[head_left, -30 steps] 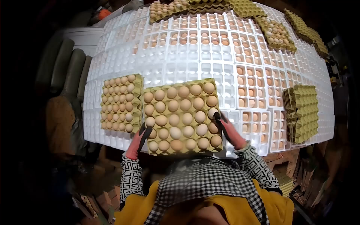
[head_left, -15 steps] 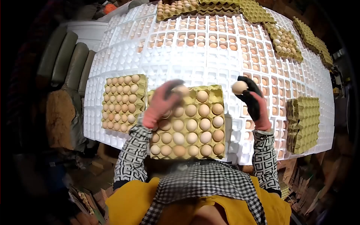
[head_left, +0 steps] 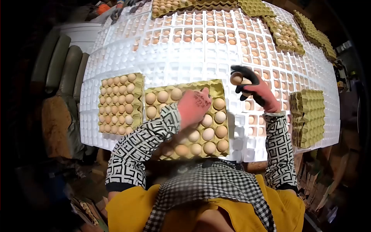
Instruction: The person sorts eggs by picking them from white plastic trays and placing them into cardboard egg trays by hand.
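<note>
My left hand, in a red glove, is over the upper right part of a pulp egg tray. Its fingers are curled down and hidden, so whatever they grip does not show. Brown eggs fill much of this tray, though my hand and sleeve cover part of it. To the right of the tray, my right hand, in a red and black glove, is raised over the white foam trays. Its fingers curl around at least two eggs.
On the left stands another full pulp tray; on the right, a stack of empty pulp trays. More pulp trays line the far edge. Another person's dark-gloved hand is at the far left. Rolled grey-green bundles lie beside the table.
My left hand has moved right across the tray, its fingers now turned down. My right hand has shifted slightly left and up, now showing another egg. Another person's hand has appeared at the far left.
</note>
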{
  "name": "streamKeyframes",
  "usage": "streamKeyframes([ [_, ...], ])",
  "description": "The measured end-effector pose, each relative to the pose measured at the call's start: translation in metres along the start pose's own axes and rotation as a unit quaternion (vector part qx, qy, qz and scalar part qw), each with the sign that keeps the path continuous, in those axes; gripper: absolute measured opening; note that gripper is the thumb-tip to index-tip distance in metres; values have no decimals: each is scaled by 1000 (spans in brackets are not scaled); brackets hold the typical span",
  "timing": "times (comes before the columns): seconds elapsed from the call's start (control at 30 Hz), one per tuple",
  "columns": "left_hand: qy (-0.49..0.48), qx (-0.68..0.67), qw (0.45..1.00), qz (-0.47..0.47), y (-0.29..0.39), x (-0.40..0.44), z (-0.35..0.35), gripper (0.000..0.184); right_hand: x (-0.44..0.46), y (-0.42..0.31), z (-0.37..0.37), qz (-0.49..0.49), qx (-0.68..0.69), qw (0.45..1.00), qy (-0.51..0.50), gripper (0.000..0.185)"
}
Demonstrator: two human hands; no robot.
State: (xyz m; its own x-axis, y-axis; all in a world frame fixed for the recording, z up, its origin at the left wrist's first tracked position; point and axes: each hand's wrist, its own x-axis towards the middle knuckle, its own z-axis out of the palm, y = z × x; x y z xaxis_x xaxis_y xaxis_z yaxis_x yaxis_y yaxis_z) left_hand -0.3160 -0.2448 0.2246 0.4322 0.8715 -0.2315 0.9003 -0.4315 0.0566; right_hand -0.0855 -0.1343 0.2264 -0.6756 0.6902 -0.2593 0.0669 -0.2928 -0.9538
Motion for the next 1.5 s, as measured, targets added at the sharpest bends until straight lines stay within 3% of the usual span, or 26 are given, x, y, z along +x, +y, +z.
streamKeyframes([
  [0.07,-1,9,1000,16,0,8,-2,34,-3,-4,15,44,-225,973,3,49],
  [0.1,-17,21,999,29,-2,9,-2,34,8,23,18,-88,-463,881,-33,40],
  [0.17,-50,39,997,52,-5,7,0,34,2,45,48,-140,-711,689,8,51],
  [0.23,-30,-16,999,42,-17,8,-5,34,0,28,59,-73,-729,680,-35,52],
  [0.27,44,-268,961,-50,-33,10,-7,34,-1,51,48,-161,-736,658,-2,54],
  [0.3,112,-496,851,-132,-53,12,-12,33,-10,38,39,-205,-655,728,3,50],
  [0.37,133,-623,738,-224,-86,45,5,41,-16,38,14,-46,-389,916,87,42],
  [0.4,139,-581,757,-267,-85,65,3,41,-5,84,-8,-100,-231,948,194,44],
  [0.43,126,-532,793,-268,-90,92,16,43,7,72,-11,-117,-117,955,247,44],
  [0.57,59,-255,933,-245,-99,172,89,50,95,115,-35,-91,-255,894,356,49],
  [0.63,0,-291,919,-267,-96,180,93,58,124,131,-41,63,-491,828,263,50],
  [0.7,-2,-296,927,-230,-95,182,92,53,127,147,-43,53,-473,834,279,47],
  [0.8,170,-399,900,-33,-85,172,101,47,109,163,-46,-225,-397,807,374,49],
  [0.9,143,-216,964,59,-91,183,133,48,96,183,-43,-102,-573,759,292,55],
  [0.93,154,-217,962,64,-90,180,118,48,95,180,-47,-135,-495,805,297,57],
  [0.97,89,-265,959,46,-94,174,102,43,91,177,-48,-185,-485,782,345,58],
  [1.03,32,-432,901,-31,-115,147,56,39,69,108,-19,-215,-191,900,327,58],
  [1.1,26,-574,816,-62,-139,95,7,36,30,55,7,-126,-194,963,140,55],
  [1.17,-20,-578,804,-136,-149,9,-27,45,8,26,78,-191,-424,885,-13,46],
  [1.23,51,-470,877,-83,-143,-32,-7,51,19,29,127,-125,-577,806,-43,39],
  [1.27,19,-229,972,-48,-130,-40,-11,57,27,48,138,-195,-629,752,-20,35],
  [1.3,66,-201,977,-19,-109,-44,-2,58,28,55,142,-224,-619,753,-12,35],
  [1.37,163,-187,969,-11,-107,-46,31,57,27,66,138,-280,-597,752,-1,35],
  [1.4,185,-172,968,8,-109,-49,38,52,27,69,131,-291,-525,800,-2,29],
  [1.43,237,-318,917,-53,-105,-60,36,49,20,58,118,-219,-382,897,-41,27],
  [1.5,320,-579,731,-165,-94,-85,32,43,9,54,104,-166,-128,976,66,30],
])
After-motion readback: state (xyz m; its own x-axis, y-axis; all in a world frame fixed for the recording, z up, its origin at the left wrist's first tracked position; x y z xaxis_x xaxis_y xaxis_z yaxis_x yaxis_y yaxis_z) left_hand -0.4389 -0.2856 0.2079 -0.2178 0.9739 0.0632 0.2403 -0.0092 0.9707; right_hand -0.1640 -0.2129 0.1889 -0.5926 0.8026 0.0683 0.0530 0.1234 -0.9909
